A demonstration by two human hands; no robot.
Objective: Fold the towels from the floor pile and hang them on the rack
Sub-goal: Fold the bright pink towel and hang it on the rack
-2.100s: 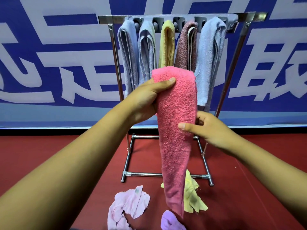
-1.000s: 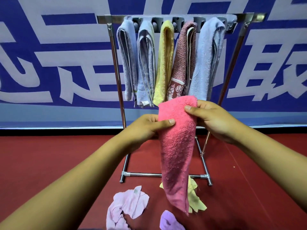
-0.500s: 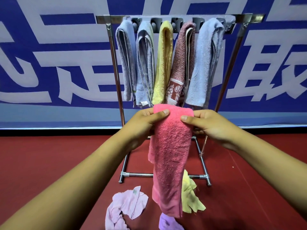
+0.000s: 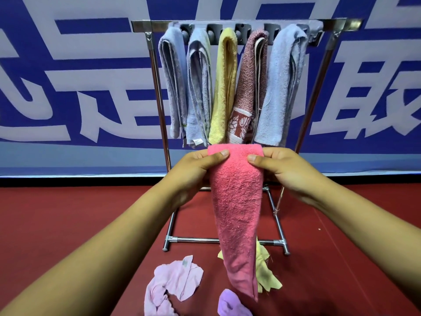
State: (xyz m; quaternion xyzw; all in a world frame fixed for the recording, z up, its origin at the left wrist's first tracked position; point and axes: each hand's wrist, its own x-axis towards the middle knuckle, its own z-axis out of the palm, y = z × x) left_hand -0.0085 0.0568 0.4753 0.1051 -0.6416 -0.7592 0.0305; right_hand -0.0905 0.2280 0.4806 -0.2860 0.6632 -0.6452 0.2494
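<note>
A folded pink towel [image 4: 238, 201] hangs lengthwise in front of me, its folded top edge held level below the hung towels. My left hand [image 4: 196, 169] pinches the top left corner, thumb on the front. My right hand [image 4: 287, 169] pinches the top right corner the same way. Behind stands the metal rack [image 4: 157, 92] with several folded towels on its top bar: light blue [image 4: 173, 83], grey-blue [image 4: 199, 87], yellow [image 4: 224, 87], maroon [image 4: 249, 87] and pale blue [image 4: 282, 87]. On the red floor lie a pale pink cloth [image 4: 173, 283], a yellow cloth [image 4: 266, 274] and a purple cloth [image 4: 230, 304].
The rack's base bars [image 4: 196, 240] rest on the red floor [image 4: 68, 224] just beyond the pile. A blue and white banner wall [image 4: 68, 87] stands close behind the rack. The top bar has a short bare stretch at its right end [image 4: 330, 22].
The pink towel came down from in front of the hung towels to below them. My right hand moved up from the towel's middle to its top right corner, and both hands levelled the top edge.
</note>
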